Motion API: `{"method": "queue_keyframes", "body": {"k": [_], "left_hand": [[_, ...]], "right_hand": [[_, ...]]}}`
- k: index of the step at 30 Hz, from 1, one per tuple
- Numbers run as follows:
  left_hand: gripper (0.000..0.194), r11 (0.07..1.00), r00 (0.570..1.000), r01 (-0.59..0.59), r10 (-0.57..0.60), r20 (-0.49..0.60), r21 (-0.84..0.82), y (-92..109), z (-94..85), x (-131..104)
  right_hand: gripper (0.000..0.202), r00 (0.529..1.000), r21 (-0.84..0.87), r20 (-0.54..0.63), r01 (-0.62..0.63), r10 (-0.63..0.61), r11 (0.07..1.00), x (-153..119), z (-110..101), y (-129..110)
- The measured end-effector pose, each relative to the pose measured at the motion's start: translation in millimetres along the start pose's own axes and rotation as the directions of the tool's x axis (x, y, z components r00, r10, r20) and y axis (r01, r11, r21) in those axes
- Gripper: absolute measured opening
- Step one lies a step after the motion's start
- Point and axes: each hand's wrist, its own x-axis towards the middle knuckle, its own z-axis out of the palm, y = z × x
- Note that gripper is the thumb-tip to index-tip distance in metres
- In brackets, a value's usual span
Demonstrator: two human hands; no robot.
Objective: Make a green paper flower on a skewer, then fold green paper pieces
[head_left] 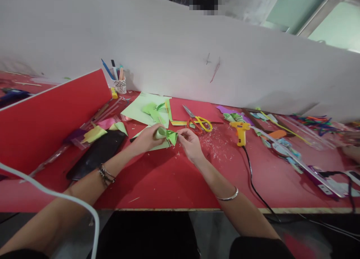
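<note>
My left hand [152, 138] is closed around a rolled piece of green paper [172, 136], whose pale curled end shows at the fingers. The bright green part with dark lines spreads out to the right. Fingertips of my right hand [190, 143] pinch the right edge of the same paper. Below and behind my left hand lies a pale green sheet [161, 145], partly hidden. Scissors [199, 121] with yellow and red handles rest just beyond my right hand. Farther back, green paper cutouts [153, 111] lie on a light green sheet [137, 109].
A yellow glue gun [240, 131] with a black cord stands to the right. Red paper [180, 108] lies at the back near a pen cup [120, 86]. On the left are a black pouch [97, 156] and a red board [56, 116]. A white cable [70, 199] crosses the lower left.
</note>
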Motion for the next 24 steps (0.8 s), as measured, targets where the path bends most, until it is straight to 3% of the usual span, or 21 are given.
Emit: {"method": "queue_keyframes", "body": {"k": [4, 9, 16, 21, 24], "left_hand": [[0.02, 0.999, 0.999, -0.032, 0.032, 0.029, -0.01, 1.8, 17.7, -4.9], [0.025, 0.998, 0.998, -0.063, 0.063, 0.022, 0.016, 0.8, 16.9, -8.5], [0.032, 0.981, 0.995, -0.082, 0.07, 0.071, 0.175, -1.3, 20.0, -10.7], [0.028, 0.988, 0.992, -0.113, 0.107, 0.065, 0.103, -2.3, 19.9, -10.9], [0.027, 0.992, 0.992, -0.112, 0.108, 0.061, 0.058, -3.5, 20.1, -10.8]], "right_hand": [[0.01, 0.999, -0.006, 0.025, -0.039, 0.039, 0.999, -1.4, 2.3, -3.4], [0.014, 0.998, -0.183, 0.019, -0.06, 0.065, 0.981, -2.0, 3.3, -6.9], [0.012, 1.0, -0.285, 0.018, -0.013, 0.019, 0.958, -1.9, 2.9, -6.1], [0.006, 0.996, -0.377, 0.081, 0.063, -0.035, 0.924, -3.0, 2.8, -5.5], [0.003, 0.983, -0.501, 0.139, 0.178, -0.124, 0.847, -4.9, 2.9, -7.2]]}}
